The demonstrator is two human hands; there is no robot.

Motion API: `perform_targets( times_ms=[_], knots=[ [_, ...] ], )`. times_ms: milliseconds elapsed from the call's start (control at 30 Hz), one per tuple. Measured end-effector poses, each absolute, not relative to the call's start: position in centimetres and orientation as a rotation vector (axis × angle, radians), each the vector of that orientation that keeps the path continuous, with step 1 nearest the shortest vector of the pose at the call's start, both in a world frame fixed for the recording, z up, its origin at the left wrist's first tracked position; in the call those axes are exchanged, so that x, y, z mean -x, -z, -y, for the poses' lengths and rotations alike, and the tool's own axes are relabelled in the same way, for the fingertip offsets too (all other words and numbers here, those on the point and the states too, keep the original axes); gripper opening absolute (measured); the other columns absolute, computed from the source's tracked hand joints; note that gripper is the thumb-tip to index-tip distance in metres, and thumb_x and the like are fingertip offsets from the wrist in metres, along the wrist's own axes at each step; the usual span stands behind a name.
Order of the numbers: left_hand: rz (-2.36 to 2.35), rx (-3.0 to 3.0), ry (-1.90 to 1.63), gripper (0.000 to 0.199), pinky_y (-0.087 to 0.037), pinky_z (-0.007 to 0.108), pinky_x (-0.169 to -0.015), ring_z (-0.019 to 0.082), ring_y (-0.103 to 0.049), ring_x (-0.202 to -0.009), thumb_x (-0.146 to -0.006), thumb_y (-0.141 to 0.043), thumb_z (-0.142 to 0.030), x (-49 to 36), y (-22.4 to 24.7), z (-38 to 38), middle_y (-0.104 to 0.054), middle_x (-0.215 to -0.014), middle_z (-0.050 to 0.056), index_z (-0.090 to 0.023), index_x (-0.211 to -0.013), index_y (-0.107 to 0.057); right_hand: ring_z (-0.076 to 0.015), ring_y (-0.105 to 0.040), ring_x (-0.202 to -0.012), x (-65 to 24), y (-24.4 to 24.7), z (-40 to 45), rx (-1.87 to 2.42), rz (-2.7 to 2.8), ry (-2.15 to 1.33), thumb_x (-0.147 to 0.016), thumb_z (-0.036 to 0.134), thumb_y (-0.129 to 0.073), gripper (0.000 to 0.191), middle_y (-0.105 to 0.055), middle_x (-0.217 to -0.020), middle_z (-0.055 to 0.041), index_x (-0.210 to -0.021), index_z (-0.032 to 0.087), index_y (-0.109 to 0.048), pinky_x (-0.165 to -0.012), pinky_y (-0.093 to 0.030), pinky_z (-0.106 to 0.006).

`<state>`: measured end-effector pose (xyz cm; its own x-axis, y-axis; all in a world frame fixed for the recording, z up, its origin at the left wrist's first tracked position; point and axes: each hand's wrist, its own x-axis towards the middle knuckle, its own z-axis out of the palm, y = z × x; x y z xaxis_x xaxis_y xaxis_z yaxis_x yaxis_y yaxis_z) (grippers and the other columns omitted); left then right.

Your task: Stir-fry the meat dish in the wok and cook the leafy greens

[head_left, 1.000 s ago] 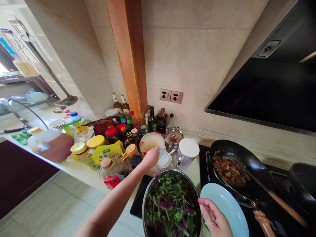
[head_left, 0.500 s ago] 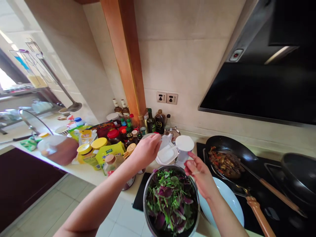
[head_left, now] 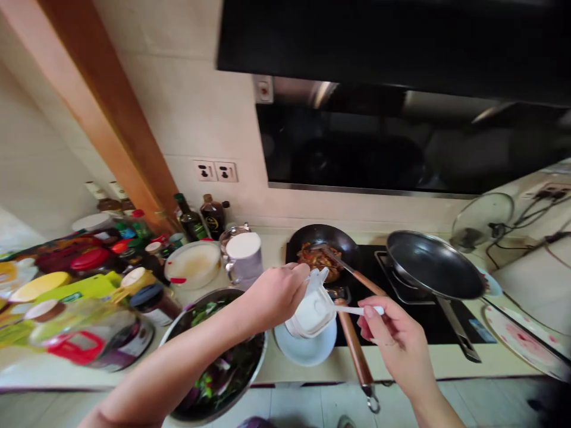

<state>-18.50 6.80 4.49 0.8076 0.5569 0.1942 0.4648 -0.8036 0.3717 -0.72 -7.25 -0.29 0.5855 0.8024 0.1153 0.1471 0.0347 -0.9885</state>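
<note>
Our right hand (head_left: 395,336) pinches the spoon (head_left: 351,310), which points left into the white box (head_left: 308,318) our left hand (head_left: 282,296) grips.

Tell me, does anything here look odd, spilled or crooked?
Nothing looks spilled or broken. The metal bowl of greens appears to jut past the front edge of the counter, though the camera angle may exaggerate that. The white container is tilted, but the left fingers hold it.

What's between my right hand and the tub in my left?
In the head view, a white spoon bridges the gap from your right hand to the tub; the wok handle shows behind.
</note>
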Motion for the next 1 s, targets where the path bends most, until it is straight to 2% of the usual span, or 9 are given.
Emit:
perform_targets(
  times_ms=[133,333,433,667,1000],
  knots=[
    [-0.737,-2.703,-0.471,0.02,-0.036,0.026,-0.057,0.014,-0.052,-0.061,-0.091,-0.033,-0.02,10.4,-5.2,-3.7,-0.052,-0.066,-0.001,-0.023,-0.071,-0.038,-0.0144,-0.056,-0.05,-6.4,-0.6,10.6,1.505,0.939,-0.495,-0.079,0.055,-0.066,0.034,-0.062,-0.059,-0.002,-0.078,0.021,-0.069,-0.05,-0.048,-0.024],
    [-0.711,-2.666,-0.544,0.021,-0.037,0.025,-0.056,0.014,-0.054,-0.061,-0.088,-0.034,-0.017,-0.4,-5.0,-0.2,-0.053,-0.065,0.0,-0.023,-0.068,-0.038,-0.0116,-0.049,-0.045,-17.2,0.8,12.9,1.394,0.845,-0.794,-0.075,0.056,-0.07,0.039,-0.057,-0.055,-0.0007,-0.075,0.017,-0.066,-0.043,-0.041,-0.022],
    [-0.714,-2.634,-0.543,0.021,-0.036,0.025,-0.056,0.014,-0.052,-0.06,-0.088,-0.034,-0.016,-4.2,-4.6,0.7,-0.052,-0.065,-0.001,-0.023,-0.068,-0.037,-0.0114,-0.048,-0.045,-20.8,1.6,13.6,1.359,0.72,-0.833,-0.073,0.056,-0.073,0.04,-0.057,-0.056,-0.0002,-0.077,0.016,-0.066,-0.044,-0.039,-0.023],
    [-0.692,-2.614,-0.539,0.021,-0.036,0.024,-0.056,0.013,-0.052,-0.061,-0.088,-0.034,-0.016,-9.3,-3.8,0.9,-0.052,-0.066,-0.001,-0.022,-0.068,-0.038,-0.0111,-0.051,-0.045,-26.0,3.8,15.1,1.29,0.516,-0.764,-0.07,0.053,-0.078,0.039,-0.058,-0.057,0.0008,-0.081,0.017,-0.066,-0.043,-0.039,-0.022],
    [-0.69,-2.577,-0.496,0.022,-0.033,0.025,-0.055,0.013,-0.051,-0.06,-0.087,-0.037,-0.013,-12.0,-3.1,0.5,-0.051,-0.067,-0.001,-0.022,-0.067,-0.036,-0.009,-0.048,-0.046,-28.8,5.3,15.2,1.209,0.337,-0.753,-0.064,0.048,-0.083,0.038,-0.058,-0.056,0.001,-0.078,0.016,-0.068,-0.041,-0.038,-0.019]
  ],
)
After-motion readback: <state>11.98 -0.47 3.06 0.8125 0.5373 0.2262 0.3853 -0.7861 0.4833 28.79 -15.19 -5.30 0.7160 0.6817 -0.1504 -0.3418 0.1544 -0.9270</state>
